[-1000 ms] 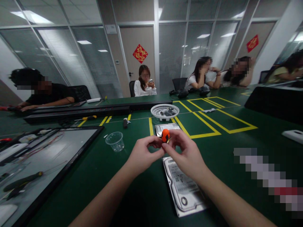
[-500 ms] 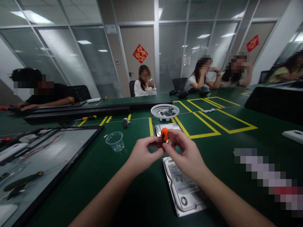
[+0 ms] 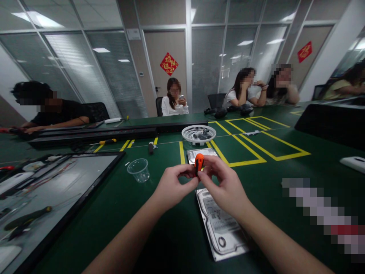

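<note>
Over the table, both hands meet at a short orange-and-black screwdriver (image 3: 199, 163), its rounded handle end up and its shaft out of sight. My left hand (image 3: 180, 179) is closed, fingertips at the lower left of the handle. My right hand (image 3: 221, 179) pinches it from the right with thumb and fingers. Below my right hand lies a silver hard drive (image 3: 218, 228), label side up, partly covered by the hand and forearm. A second hard drive (image 3: 192, 156) sits just beyond the hands, partly hidden by them.
Left of my hands stands a clear plastic cup (image 3: 138, 171). A white basket (image 3: 199, 134) with dark parts is farther back. An opened flat panel (image 3: 71, 190) with wires and tools occupies the left. Yellow tape (image 3: 248, 164) marks the green table. Several people sit across it.
The screwdriver handle has turned between my fingers, showing a different side of its orange-and-black pattern. Both hands stay in nearly the same place.
</note>
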The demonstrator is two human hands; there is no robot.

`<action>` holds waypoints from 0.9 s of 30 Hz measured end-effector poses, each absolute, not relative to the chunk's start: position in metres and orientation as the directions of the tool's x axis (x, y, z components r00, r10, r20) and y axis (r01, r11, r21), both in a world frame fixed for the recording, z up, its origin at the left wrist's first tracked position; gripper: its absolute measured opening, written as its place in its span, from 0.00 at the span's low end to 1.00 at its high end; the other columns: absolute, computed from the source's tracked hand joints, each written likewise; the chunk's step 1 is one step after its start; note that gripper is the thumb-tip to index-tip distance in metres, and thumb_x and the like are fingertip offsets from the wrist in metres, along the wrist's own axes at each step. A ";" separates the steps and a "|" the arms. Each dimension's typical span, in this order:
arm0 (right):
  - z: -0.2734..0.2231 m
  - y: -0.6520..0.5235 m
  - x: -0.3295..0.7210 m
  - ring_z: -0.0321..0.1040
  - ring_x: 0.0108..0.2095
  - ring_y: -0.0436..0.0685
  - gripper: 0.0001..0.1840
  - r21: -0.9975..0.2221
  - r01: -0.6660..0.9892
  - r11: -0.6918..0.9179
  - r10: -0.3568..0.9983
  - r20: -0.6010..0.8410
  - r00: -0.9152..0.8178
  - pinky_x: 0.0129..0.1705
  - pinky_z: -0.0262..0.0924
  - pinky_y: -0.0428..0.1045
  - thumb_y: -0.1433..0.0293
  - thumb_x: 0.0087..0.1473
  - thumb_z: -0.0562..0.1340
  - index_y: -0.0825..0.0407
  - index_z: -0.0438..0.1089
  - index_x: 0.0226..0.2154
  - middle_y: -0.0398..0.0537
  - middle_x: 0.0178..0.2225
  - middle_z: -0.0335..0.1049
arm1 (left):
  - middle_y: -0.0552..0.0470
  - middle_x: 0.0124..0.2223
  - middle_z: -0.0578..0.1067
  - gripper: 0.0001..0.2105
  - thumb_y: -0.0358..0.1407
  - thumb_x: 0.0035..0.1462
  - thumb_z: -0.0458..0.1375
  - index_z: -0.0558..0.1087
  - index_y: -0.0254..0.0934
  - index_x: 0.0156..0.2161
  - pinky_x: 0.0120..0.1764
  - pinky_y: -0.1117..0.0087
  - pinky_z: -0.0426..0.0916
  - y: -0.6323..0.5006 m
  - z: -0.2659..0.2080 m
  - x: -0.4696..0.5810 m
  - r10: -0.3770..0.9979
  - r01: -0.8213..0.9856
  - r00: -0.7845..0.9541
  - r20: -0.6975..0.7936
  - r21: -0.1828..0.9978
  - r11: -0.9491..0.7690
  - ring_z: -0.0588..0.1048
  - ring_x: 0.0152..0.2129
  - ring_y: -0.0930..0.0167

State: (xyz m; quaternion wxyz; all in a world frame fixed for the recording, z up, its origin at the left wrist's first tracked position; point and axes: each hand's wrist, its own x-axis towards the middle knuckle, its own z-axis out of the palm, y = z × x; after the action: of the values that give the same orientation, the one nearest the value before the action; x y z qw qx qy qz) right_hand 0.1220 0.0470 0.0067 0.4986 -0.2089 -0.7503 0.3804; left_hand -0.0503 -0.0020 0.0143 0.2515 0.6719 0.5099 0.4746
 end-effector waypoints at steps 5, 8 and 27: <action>0.004 0.049 0.121 0.69 0.32 0.55 0.17 -0.787 -0.027 0.616 0.715 0.573 -0.401 0.37 0.66 0.53 0.73 0.59 0.66 0.49 0.69 0.51 0.45 0.35 0.71 | 0.49 0.38 0.79 0.09 0.31 0.53 0.66 0.78 0.33 0.41 0.41 0.70 0.70 0.000 0.013 -0.050 0.922 0.405 -0.018 0.387 0.846 -0.347 0.76 0.35 0.70; 0.004 0.049 0.121 0.69 0.33 0.56 0.17 -0.793 -0.032 0.608 0.717 0.566 -0.407 0.37 0.67 0.53 0.72 0.60 0.66 0.49 0.68 0.52 0.44 0.34 0.71 | 0.49 0.37 0.79 0.07 0.31 0.55 0.64 0.78 0.33 0.40 0.41 0.70 0.70 -0.001 0.013 -0.051 0.918 0.423 -0.001 0.398 0.832 -0.360 0.75 0.35 0.70; 0.005 0.049 0.121 0.70 0.33 0.55 0.19 -0.786 -0.029 0.618 0.711 0.574 -0.406 0.38 0.67 0.53 0.74 0.60 0.65 0.50 0.69 0.54 0.47 0.38 0.73 | 0.49 0.38 0.80 0.08 0.32 0.56 0.64 0.79 0.33 0.41 0.41 0.70 0.70 -0.001 0.014 -0.050 0.923 0.460 0.010 0.385 0.817 -0.347 0.76 0.36 0.69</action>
State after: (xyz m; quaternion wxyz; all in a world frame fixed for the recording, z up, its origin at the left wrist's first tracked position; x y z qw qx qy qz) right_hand 0.1210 0.0491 0.0053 0.4955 -0.2269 -0.7507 0.3734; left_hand -0.0499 -0.0014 0.0135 0.2427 0.6681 0.5175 0.4764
